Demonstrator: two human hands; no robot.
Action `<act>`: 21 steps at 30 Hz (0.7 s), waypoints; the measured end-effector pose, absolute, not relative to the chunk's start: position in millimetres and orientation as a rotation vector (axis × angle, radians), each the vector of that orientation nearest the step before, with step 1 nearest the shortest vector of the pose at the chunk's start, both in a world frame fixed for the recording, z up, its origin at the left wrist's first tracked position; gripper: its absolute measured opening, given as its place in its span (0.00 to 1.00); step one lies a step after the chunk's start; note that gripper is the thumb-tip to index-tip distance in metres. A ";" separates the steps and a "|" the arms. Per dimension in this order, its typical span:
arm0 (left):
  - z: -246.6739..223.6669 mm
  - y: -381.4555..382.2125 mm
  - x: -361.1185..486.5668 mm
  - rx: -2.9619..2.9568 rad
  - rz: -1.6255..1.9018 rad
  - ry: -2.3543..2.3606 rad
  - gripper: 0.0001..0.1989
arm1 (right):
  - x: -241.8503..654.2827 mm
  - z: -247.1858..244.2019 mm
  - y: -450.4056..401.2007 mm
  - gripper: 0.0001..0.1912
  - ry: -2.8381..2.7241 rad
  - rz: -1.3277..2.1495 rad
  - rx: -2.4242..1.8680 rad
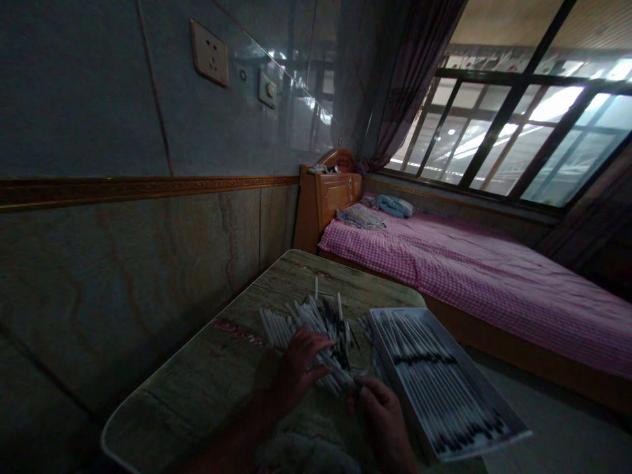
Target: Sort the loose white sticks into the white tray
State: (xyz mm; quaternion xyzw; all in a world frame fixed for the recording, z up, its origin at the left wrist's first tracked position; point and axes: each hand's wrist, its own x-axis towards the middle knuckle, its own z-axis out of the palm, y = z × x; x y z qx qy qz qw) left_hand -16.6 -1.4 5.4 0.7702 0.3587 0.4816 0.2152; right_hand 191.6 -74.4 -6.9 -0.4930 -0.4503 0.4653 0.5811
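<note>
A loose pile of slim white pens (279,327), some with dark parts, lies on the small table (197,395). My left hand (301,362) rests over the near side of the pile, fingers spread and thumb apart. Just to its right, my right hand (382,418) is closed in a pinch at the near end of the pile. A white pen seems to run into its fingertips, though dim light blurs the exact grip. Beside that hand, a shallow white box (486,368) holds rows of similar white pens (439,395) with black ends.
A tiled wall (148,257) with a socket (210,52) and a switch (267,89) runs along the left. Behind the table stands a bed (444,263) with a pink checked sheet and wooden headboard (336,194). The window (494,131) is at the back right.
</note>
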 end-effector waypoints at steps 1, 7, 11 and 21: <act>5.0 -0.7 -16.9 1.933 1.510 1.104 0.20 | 191.3 -5.3 -72.2 0.19 -0.987 1.110 -1.143; 9.9 -13.7 2.7 0.975 1.291 0.860 0.29 | 173.5 22.5 -67.2 0.16 -0.990 1.136 -1.153; 9.3 -22.8 16.1 0.759 1.073 0.667 0.25 | 159.8 30.6 -59.7 0.16 -1.187 1.132 -1.218; 9.7 0.7 -4.8 0.341 1.189 0.623 0.10 | 196.8 15.3 9.2 0.14 -1.930 0.259 -1.952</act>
